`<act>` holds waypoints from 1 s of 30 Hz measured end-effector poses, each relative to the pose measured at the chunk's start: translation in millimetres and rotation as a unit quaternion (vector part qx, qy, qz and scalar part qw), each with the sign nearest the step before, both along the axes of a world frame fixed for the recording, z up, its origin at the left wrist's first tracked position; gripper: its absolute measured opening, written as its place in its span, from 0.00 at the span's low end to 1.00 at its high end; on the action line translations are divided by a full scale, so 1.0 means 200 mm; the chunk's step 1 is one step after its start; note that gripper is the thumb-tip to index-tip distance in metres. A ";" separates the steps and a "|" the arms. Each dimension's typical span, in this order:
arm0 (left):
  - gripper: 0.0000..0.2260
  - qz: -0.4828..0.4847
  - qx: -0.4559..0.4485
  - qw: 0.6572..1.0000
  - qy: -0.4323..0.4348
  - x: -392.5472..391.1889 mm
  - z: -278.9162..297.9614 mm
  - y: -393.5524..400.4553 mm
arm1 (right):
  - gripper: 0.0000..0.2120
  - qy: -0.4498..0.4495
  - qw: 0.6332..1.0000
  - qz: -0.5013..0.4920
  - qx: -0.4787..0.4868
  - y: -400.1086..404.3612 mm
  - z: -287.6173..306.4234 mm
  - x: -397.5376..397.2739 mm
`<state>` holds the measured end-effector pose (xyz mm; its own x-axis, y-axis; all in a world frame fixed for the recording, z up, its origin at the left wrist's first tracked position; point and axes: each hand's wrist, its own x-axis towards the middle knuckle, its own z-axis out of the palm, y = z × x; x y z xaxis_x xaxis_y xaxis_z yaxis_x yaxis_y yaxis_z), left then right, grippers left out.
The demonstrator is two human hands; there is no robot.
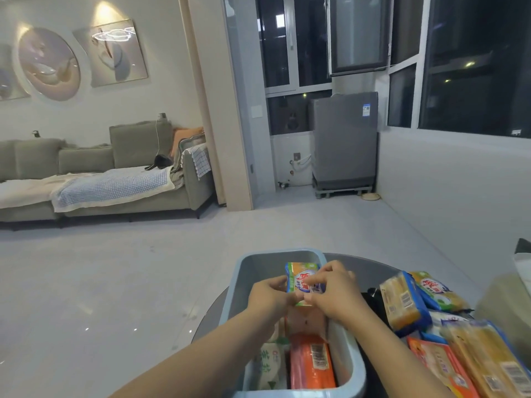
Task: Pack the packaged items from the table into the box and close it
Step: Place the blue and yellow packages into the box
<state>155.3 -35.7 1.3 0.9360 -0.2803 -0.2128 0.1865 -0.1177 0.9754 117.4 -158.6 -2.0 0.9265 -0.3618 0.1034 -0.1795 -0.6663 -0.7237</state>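
Both hands are pinching one green-and-orange packet [301, 282] over the open grey box [343, 344], the left hand [271, 295] at its left edge and the right hand [334, 294] covering its right side. Two more packets, an orange packet [311, 363] and a pale packet [268, 366], are lying in the box, partly hidden under the forearms. About six packets [405, 303] are waiting on the tabletop [373, 268] to the right, overlapping and cut off by the frame.

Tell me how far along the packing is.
Partly done. An orange pack and a green-printed pack already lie in the box. Both hands, left and right, hold a pack over it. Several packs remain on the table, and no lid is on.
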 end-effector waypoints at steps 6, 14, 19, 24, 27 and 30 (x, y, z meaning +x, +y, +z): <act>0.12 -0.022 0.008 0.999 0.024 -0.02 0.00 0.02 | 0.24 -0.044 0.996 0.028 0.069 -0.02 -0.02 -0.03; 0.08 -0.016 0.059 0.992 -0.107 -0.11 0.04 0.00 | 0.21 -0.094 0.989 0.069 0.089 -0.06 -0.01 -0.13; 0.17 0.012 0.151 0.964 -0.217 -0.19 0.08 -0.06 | 0.17 -0.104 0.988 0.045 0.107 -0.15 0.00 -0.24; 0.18 -0.043 0.156 0.946 -0.281 -0.33 0.13 -0.25 | 0.12 -0.143 0.984 -0.023 0.101 -0.34 0.00 -0.36; 0.19 -0.072 0.140 0.956 -0.247 -0.40 0.13 -0.40 | 0.10 -0.150 0.981 -0.067 0.103 -0.46 -0.03 -0.42; 0.20 -0.087 0.129 0.968 -0.197 -0.46 0.09 -0.53 | 0.10 -0.142 0.978 -0.099 0.117 -0.56 -0.09 -0.46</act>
<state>64.0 -142.1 19.2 0.9023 -0.4257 0.0683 -0.2392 -0.3624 0.9008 25.8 -270.9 -19.9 0.7815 -0.5761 0.2392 -0.0586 -0.4496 -0.8913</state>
